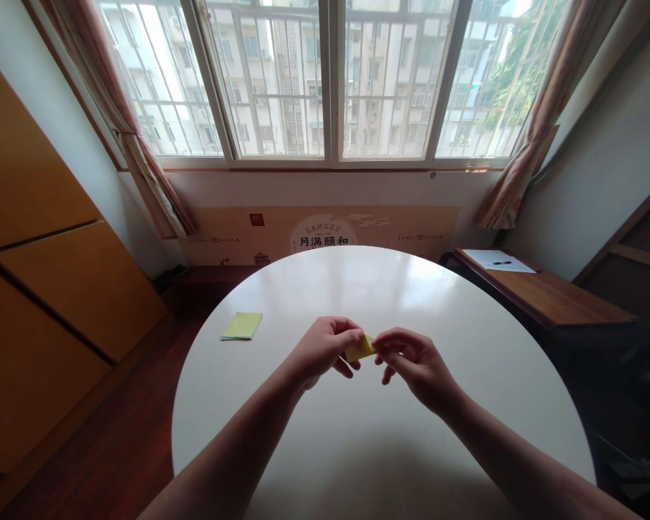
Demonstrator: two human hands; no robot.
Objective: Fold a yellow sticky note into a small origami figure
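A small folded piece of yellow paper point(360, 349) is held up between my two hands, above the middle of the white round table point(352, 448). My left hand point(325, 348) pinches its left part between thumb and fingers. At its right corner, my right hand point(412, 359) grips the paper with thumb and forefinger, the other fingers curled below. The fingers cover parts of the paper, so its full folded shape is hidden. To the left on the tabletop lies a stack of yellow-green paper squares point(242, 326) with a bluish lower edge.
Beyond the table's right edge stands a brown wooden side table point(568, 292) bearing a white sheet point(498, 261) and a dark pen. An orange-brown cabinet point(43, 217) is at the left. Behind the table are a printed banner point(222, 235) and a barred window point(282, 87).
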